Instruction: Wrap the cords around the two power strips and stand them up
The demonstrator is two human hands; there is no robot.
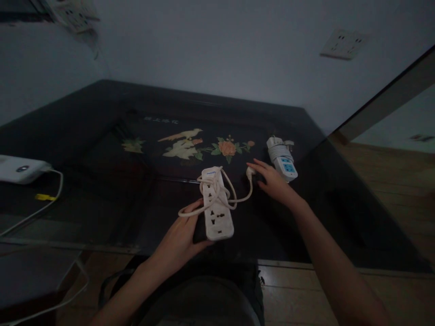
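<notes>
A white power strip (219,224) lies at the middle of the dark table, its own cord (234,199) looped loosely over the sockets. My left hand (181,235) grips the strip along its left side, the thumb by the near end. Some of those fingers are hidden beneath the strip and cord. To the right, my right hand (272,180) has its fingers closed on the plug (250,171) at the cord's end. Just beyond that hand is a second, smaller power strip (288,167) with blue sockets and its cord wound around it.
The glossy black table (102,203) bears a printed bird and flowers. At its left edge sits a white device (23,170) with a cable and a yellow tag (45,197). A wall socket (344,44) is at upper right, with more sockets (73,16) at upper left.
</notes>
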